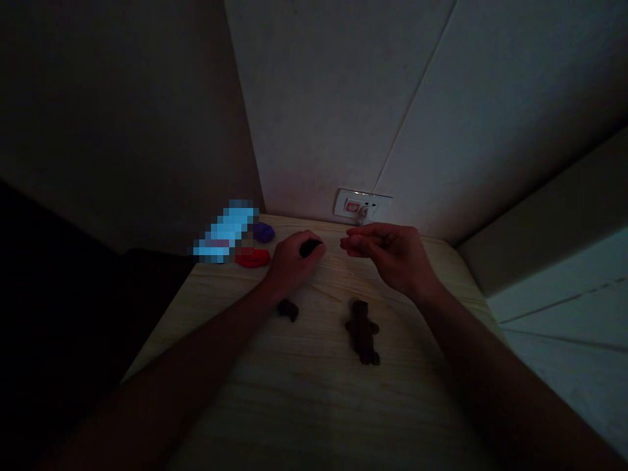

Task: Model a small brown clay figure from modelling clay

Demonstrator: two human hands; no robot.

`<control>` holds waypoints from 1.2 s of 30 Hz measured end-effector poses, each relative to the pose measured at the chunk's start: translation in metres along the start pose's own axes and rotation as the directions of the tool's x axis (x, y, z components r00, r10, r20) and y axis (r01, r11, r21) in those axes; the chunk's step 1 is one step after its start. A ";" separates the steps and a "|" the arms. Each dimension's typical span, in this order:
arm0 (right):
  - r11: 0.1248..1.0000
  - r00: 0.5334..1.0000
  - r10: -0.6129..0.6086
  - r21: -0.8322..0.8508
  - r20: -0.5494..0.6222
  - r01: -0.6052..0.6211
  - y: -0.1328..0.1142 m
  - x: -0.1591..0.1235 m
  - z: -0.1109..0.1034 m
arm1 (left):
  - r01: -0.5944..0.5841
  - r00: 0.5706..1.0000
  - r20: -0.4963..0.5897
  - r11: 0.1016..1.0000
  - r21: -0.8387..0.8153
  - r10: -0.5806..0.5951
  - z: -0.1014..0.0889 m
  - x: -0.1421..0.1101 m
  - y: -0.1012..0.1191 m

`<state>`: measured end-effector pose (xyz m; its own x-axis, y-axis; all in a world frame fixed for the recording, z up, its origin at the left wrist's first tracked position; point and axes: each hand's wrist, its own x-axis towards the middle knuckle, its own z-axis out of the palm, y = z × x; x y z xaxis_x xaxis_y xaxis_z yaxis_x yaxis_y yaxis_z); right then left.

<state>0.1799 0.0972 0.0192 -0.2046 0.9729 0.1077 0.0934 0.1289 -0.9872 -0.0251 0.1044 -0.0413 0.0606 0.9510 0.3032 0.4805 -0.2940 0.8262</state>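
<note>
My left hand (293,260) is closed around a dark lump of modelling clay (310,248), which shows between thumb and fingers. Facing it across a small gap, my right hand (387,252) has its thumb and fingertips drawn together; whether anything is between them is too dark to see. Below the right hand, a dark brown clay figure (362,332) with a head, short arms and legs lies on the wooden tabletop (314,399). A smaller dark brown piece of clay (288,310) rests near my left wrist.
Left of my left hand lie a red clay piece (254,259) and a purple lump (263,232). Beside them is a bright, pixelated phone-like screen (226,230). A wall socket (362,205) with a plug in it sits just above the table's back edge. The light is dim.
</note>
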 end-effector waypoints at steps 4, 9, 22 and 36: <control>1.000 0.999 -0.002 -0.010 0.034 0.003 0.001 -0.001 0.003 | -0.042 0.998 0.059 0.998 0.044 0.039 0.002 0.002 0.001; 1.000 1.000 -0.007 -0.030 -0.006 0.006 -0.005 -0.003 0.000 | -0.071 0.991 0.119 0.995 0.063 0.063 0.002 0.006 0.003; 0.998 0.990 0.025 -0.054 -0.138 -0.033 0.016 -0.023 -0.023 | -0.043 0.999 -0.030 0.998 -0.048 0.042 -0.003 0.016 0.021; 0.998 0.971 0.052 0.037 -0.234 -0.045 0.059 -0.027 -0.021 | 0.015 0.999 -0.034 0.898 -0.441 -0.033 0.072 0.015 0.049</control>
<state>0.2113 0.0829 -0.0399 0.0338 0.9962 0.0803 0.0661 0.0780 -0.9948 0.0625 0.1114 -0.0307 0.0147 0.9565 0.2914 0.0466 -0.2918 0.9553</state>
